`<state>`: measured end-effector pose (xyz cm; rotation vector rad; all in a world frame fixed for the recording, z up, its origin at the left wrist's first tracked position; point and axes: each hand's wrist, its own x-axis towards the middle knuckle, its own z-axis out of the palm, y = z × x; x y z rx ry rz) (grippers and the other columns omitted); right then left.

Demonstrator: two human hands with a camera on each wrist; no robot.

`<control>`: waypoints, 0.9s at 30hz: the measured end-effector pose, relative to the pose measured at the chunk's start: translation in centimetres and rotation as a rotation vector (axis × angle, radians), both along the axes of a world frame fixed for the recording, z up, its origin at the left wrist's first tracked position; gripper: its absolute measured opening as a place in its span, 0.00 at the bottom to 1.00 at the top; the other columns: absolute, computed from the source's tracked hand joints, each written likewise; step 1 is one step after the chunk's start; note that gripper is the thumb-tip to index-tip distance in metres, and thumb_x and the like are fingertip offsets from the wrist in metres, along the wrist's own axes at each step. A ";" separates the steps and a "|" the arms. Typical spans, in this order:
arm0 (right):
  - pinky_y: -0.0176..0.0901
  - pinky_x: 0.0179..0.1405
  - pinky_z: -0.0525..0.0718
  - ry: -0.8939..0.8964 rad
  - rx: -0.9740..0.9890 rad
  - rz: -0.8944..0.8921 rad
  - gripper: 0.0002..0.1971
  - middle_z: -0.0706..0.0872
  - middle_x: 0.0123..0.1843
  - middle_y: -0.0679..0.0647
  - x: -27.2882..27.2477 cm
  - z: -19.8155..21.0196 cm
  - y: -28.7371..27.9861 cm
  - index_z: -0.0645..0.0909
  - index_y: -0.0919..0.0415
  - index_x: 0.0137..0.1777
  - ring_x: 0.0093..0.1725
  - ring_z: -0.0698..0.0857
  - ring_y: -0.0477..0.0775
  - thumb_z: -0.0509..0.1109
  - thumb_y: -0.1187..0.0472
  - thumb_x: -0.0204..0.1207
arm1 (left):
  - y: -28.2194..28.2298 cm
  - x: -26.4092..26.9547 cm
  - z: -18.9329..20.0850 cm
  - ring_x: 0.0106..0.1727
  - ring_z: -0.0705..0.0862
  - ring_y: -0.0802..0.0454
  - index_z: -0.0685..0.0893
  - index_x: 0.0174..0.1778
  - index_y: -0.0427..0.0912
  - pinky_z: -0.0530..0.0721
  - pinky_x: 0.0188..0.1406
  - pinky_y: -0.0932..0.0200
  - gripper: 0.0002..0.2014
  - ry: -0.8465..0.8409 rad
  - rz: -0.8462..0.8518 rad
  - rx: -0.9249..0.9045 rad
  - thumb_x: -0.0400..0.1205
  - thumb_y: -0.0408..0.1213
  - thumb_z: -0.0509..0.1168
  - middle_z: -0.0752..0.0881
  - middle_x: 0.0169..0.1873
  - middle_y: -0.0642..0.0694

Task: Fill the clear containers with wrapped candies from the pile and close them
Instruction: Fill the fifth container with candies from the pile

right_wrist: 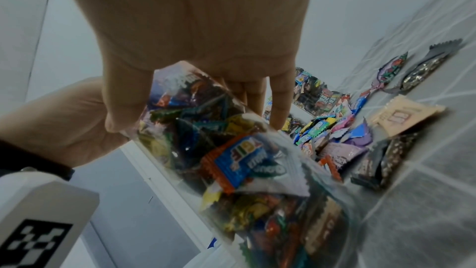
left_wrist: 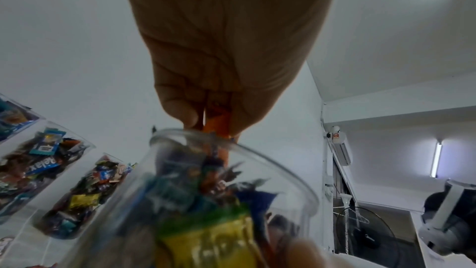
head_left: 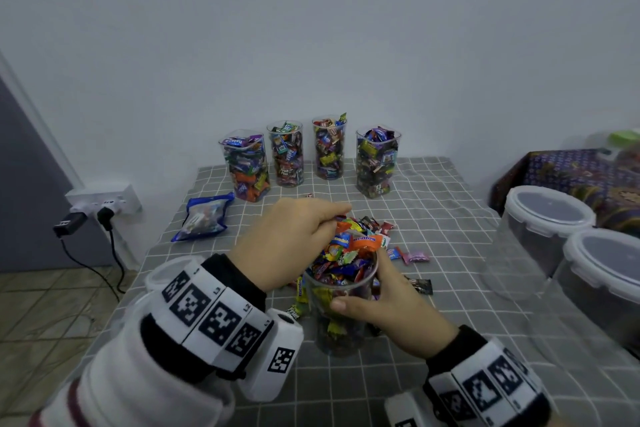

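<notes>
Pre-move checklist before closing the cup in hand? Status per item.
1. Right hand steadies the cup: ok.
2. Cup full: ok.
3. Candies below the rim: not ok, they heap above it.
4. Left hand clear of the opening: not ok, it pinches an orange candy over the rim.
5. Lid for this cup within reach: cannot tell.
6. Four back cups closed: not ok, no lids on them.
</notes>
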<state>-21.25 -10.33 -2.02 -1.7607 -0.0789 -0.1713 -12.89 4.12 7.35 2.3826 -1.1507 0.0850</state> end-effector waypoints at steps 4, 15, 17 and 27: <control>0.30 0.58 0.80 0.004 0.013 0.000 0.36 0.84 0.61 0.43 -0.1 0.1 0.0 0.67 0.45 0.68 0.61 0.83 0.38 0.82 0.59 0.63 | -0.4 -0.4 0.0 0.64 0.80 0.58 0.82 0.67 0.54 0.74 0.62 0.64 0.16 -0.038 -0.063 0.163 0.83 0.41 0.62 0.84 0.64 0.54; 0.36 0.62 0.80 -0.007 -0.004 -0.012 0.39 0.84 0.61 0.40 -0.1 -0.2 -0.1 0.68 0.44 0.69 0.61 0.83 0.40 0.80 0.47 0.57 | -0.8 -0.7 -0.1 0.62 0.82 0.55 0.84 0.65 0.54 0.77 0.61 0.58 0.16 -0.072 0.002 0.172 0.83 0.40 0.60 0.85 0.63 0.53; 0.34 0.61 0.80 -0.001 -0.010 -0.015 0.38 0.84 0.61 0.40 -0.1 -0.1 -0.1 0.68 0.44 0.69 0.61 0.83 0.39 0.80 0.49 0.58 | -0.9 -0.8 -0.1 0.63 0.81 0.57 0.83 0.66 0.54 0.76 0.62 0.61 0.16 -0.042 0.007 0.128 0.84 0.41 0.60 0.85 0.63 0.54; 0.29 0.57 0.79 0.014 0.002 -0.012 0.35 0.83 0.62 0.44 -0.2 0.2 0.0 0.67 0.46 0.68 0.61 0.82 0.37 0.80 0.64 0.65 | -1.5 -0.2 -0.5 0.64 0.77 0.56 0.76 0.71 0.62 0.77 0.59 0.54 0.18 -0.109 -0.028 0.330 0.85 0.52 0.55 0.81 0.63 0.56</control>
